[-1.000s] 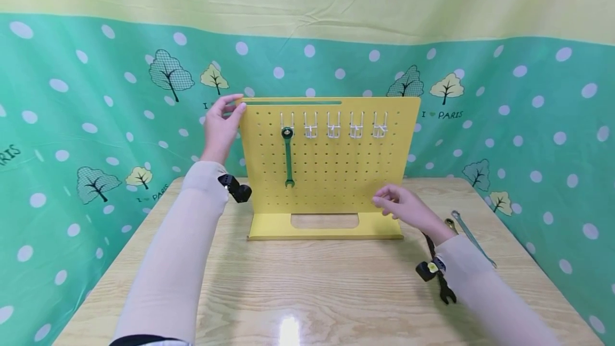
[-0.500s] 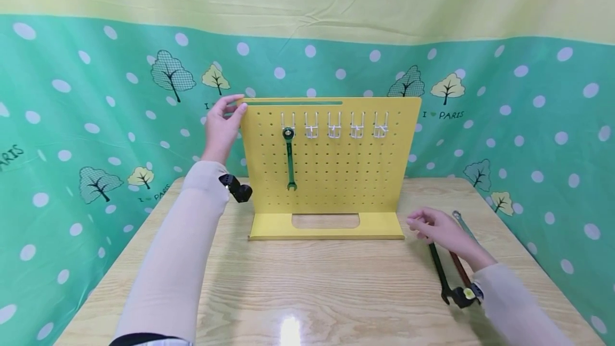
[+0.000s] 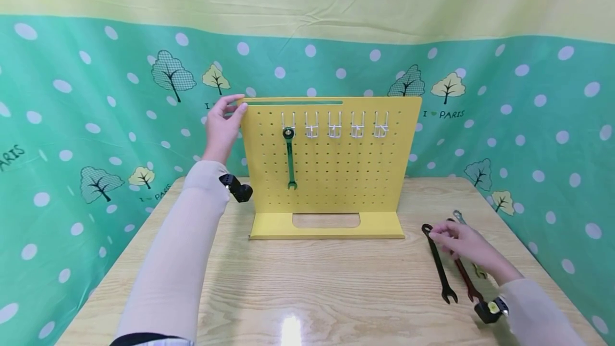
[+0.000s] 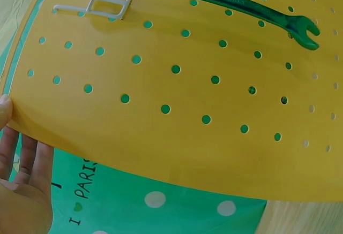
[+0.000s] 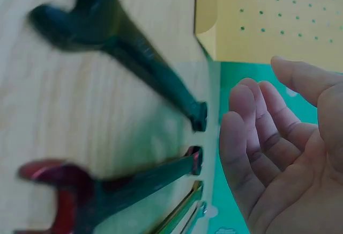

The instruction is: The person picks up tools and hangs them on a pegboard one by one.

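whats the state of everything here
yellow pegboard, upright
green wrench, hung on leftmost hook
other four hooks, bare
black wrench, on table
red wrench, on table, partly hidden
gold wrench, on table, partly hidden
silver wrench, on table, partly hidden
left hand, pinching pegboard's upper-left corner
right hand, near wrenches, holding nothing

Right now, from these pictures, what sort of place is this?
Probably a makeshift tabletop work booth: a printed cloth hangs behind a wood-grain table, which bears a yellow pegboard and several loose wrenches.
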The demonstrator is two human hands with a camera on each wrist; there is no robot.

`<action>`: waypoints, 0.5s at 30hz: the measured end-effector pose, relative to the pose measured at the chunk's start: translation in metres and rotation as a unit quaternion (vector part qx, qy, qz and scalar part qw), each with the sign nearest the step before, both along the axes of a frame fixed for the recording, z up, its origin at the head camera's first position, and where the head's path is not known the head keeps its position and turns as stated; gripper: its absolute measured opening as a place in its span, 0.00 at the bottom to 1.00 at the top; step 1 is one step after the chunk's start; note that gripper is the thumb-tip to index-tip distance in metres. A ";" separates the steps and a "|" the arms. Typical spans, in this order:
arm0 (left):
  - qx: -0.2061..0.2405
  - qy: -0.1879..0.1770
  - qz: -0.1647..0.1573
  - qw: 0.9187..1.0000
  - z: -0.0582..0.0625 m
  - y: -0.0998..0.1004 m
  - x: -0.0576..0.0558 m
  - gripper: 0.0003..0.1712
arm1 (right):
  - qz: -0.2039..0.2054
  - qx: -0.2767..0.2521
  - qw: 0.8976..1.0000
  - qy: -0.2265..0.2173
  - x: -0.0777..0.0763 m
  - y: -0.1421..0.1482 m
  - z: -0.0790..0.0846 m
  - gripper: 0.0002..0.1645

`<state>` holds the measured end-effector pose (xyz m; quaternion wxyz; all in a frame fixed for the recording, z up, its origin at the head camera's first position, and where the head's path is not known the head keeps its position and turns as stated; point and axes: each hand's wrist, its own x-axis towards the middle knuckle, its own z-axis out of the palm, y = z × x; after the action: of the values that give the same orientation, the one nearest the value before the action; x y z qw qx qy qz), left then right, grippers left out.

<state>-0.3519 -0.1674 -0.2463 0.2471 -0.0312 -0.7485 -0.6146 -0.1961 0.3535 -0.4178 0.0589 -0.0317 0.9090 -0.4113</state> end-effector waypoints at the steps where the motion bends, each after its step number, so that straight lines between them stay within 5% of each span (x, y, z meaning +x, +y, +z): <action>1: 0.000 0.000 0.000 1.000 0.000 0.000 0.000 0.18 | 0.000 -0.001 1.000 -0.003 0.000 0.002 -0.002 0.27; 15: -0.005 -0.001 0.001 1.000 0.000 -0.001 0.001 0.19 | -0.023 -0.020 0.996 -0.080 0.000 0.018 -0.021 0.30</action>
<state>-0.3514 -0.1684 -0.2465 0.2470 -0.0308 -0.7521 -0.6103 -0.1962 0.3710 -0.4390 0.1211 0.0204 0.8935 -0.4319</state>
